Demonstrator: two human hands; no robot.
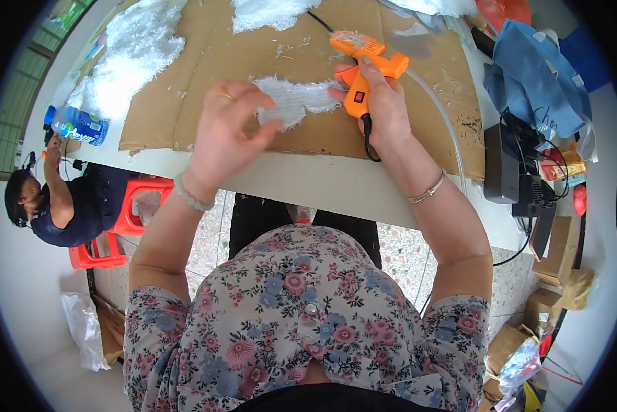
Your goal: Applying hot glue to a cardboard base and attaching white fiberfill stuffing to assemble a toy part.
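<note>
An orange hot glue gun (358, 96) with a red switch is in my right hand (385, 103), its nozzle tilted toward the far left. A long translucent glue stick (440, 103) curves from its rear toward the near table edge. On the cardboard between my hands lies a white fringed piece of fabric (296, 96), its right edge close to my right fingertips. My left hand (231, 127) hovers at the fabric's left side, slightly blurred. Its thumb and fingers are curved and apart, with nothing visible between them.
Brown cardboard (205, 69) covers much of the white table (308, 180). White fluffy material (133, 55) and a blue-labelled bottle (82, 127) stand at left. A blue bag (538, 82) and a dark box with cables (502, 161) are at right. Another person (64, 202) sits beyond the left edge.
</note>
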